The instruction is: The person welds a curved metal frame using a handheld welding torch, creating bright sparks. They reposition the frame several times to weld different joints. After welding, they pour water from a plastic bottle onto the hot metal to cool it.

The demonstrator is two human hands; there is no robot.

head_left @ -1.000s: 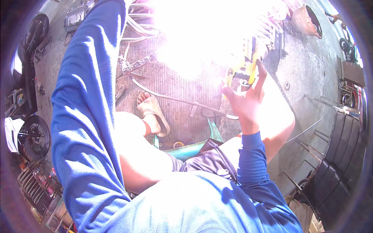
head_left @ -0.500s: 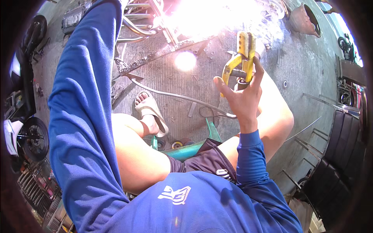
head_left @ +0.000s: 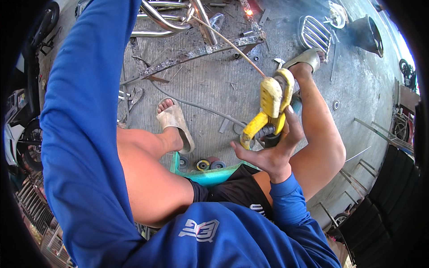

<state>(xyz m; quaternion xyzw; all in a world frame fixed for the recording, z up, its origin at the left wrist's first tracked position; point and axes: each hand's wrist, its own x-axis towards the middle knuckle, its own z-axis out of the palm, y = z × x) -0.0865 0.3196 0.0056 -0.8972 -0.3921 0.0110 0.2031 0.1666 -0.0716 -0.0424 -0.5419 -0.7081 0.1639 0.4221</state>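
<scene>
My right hand (head_left: 275, 156) grips a yellow welding electrode holder (head_left: 271, 99) by its handle, above the floor between my knees. A thin welding rod (head_left: 232, 44) is clamped in its jaws and points up and left, its far end overlapping a frame of bent shiny metal tubes (head_left: 163, 20). A rough metal bar (head_left: 201, 54) stands beside those tubes. Beyond it, a small orange spot (head_left: 249, 12) glows on another metal piece. My left arm (head_left: 89, 120) stretches forward along the left side, and its hand lies outside the picture.
A grey cable (head_left: 192, 103) crosses the floor near my sandalled foot. Several grinding discs (head_left: 203, 165) lie by the green stool (head_left: 214, 177) under me. Farther right are a metal tube grille (head_left: 316, 35) and a dark bucket (head_left: 366, 35). A motorcycle wheel (head_left: 33, 140) stands left.
The bright welding glare has gone, leaving a small glowing spot. My right hand has drawn the electrode holder down and closer, and the rod now shows.
</scene>
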